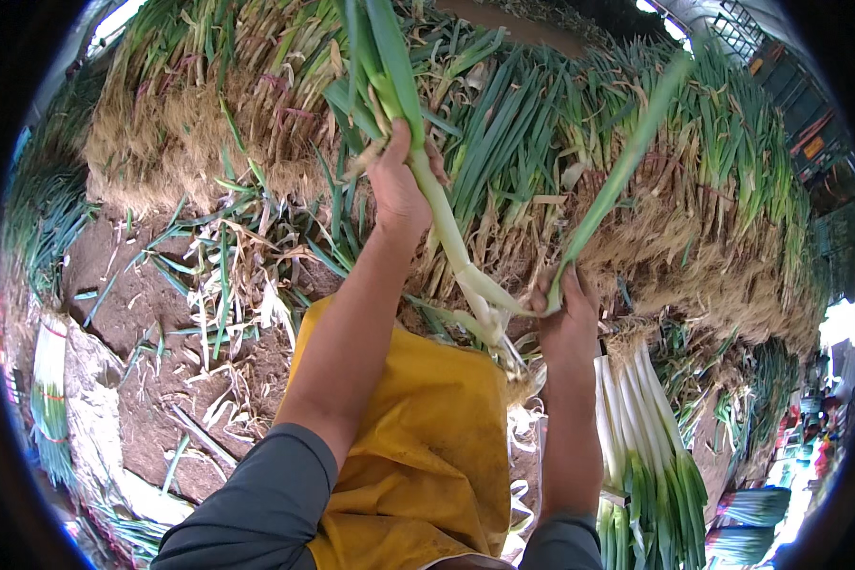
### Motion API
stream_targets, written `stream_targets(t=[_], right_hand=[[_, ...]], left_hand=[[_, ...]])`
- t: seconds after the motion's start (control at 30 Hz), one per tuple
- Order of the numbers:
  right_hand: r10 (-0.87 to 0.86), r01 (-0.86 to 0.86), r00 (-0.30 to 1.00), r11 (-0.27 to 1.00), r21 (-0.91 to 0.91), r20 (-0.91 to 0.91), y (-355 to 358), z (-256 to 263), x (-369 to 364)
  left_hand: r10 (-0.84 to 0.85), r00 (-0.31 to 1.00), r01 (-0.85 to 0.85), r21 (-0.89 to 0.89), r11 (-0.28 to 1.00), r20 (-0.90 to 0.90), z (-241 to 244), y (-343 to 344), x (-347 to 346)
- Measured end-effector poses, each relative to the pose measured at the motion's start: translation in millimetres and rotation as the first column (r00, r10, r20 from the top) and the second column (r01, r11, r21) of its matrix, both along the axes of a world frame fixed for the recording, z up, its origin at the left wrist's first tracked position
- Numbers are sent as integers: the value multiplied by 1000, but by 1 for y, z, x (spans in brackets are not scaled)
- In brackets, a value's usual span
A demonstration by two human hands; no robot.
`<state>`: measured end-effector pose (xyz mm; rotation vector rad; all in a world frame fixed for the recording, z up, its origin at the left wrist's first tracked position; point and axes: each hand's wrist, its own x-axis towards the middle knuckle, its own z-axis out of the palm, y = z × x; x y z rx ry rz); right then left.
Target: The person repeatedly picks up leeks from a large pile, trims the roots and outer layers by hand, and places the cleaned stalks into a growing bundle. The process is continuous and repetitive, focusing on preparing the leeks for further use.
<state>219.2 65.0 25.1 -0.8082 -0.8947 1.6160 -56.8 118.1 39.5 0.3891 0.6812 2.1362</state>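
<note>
My left hand [401, 182] grips a long green onion stalk [438, 203] where the white shaft turns to green leaves. The stalk hangs at a slant, its roots [524, 385] low beside my yellow apron [427, 427]. In my right hand [568, 299] is a leaf [623, 171] with a pale sheath base, bent away from the shaft. The sheath still joins the stalk near its lower part. Below my right forearm lies a row of white-shafted green onions [641, 427], roots toward the top and leaves toward me.
Thick rows of unpeeled green onions [206, 135] with tan roots stretch across the far side. Stripped leaves and husks [235, 263] litter the soil at left. A tied bundle [50, 399] is at far left; more bundles [748, 524] lie at lower right. Dark crates [791, 107] stand at upper right.
</note>
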Motion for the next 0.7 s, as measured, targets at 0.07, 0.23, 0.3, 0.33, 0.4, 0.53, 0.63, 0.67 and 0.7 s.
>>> stream_targets(t=[0.07, 0.23, 0.3, 0.33, 0.4, 0.53, 0.63, 0.67, 0.7], right_hand=[[-27, 29, 999, 996, -79, 26, -12, -13, 24], [-73, 105, 970, 986, -130, 230, -34, -35, 51], [-54, 92, 957, 988, -121, 285, -37, -50, 62], [7, 29, 939, 995, -98, 345, -37, -62, 74], [53, -11, 865, 996, -87, 499, -42, -76, 91], [-94, -116, 600, 972, 203, 794, -54, -85, 80], [-311, -247, 351, 879, 408, 883, -65, -69, 52], [-317, -266, 266, 884, 385, 910, -66, -71, 53], [-319, -288, 176, 888, 358, 931, -66, -73, 54]], left_hand=[[-32, 999, 31, 34, 999, 26, 8, -5, -7], [-90, 995, 79, 190, 979, 47, 6, -4, -32], [-59, 998, 55, 184, 981, 14, 8, -6, -38], [-93, 995, 83, 197, 977, 37, 12, -8, -39], [-95, 995, 86, 235, 968, 27, 12, -9, -42], [-119, 993, 117, 209, 971, -2, 18, -9, -38], [-90, 995, 98, 178, 979, -49, 25, -11, -33], [-88, 996, 85, 139, 987, 16, 29, -12, -31], [-85, 996, 81, 133, 988, 28, 29, -10, -34]])
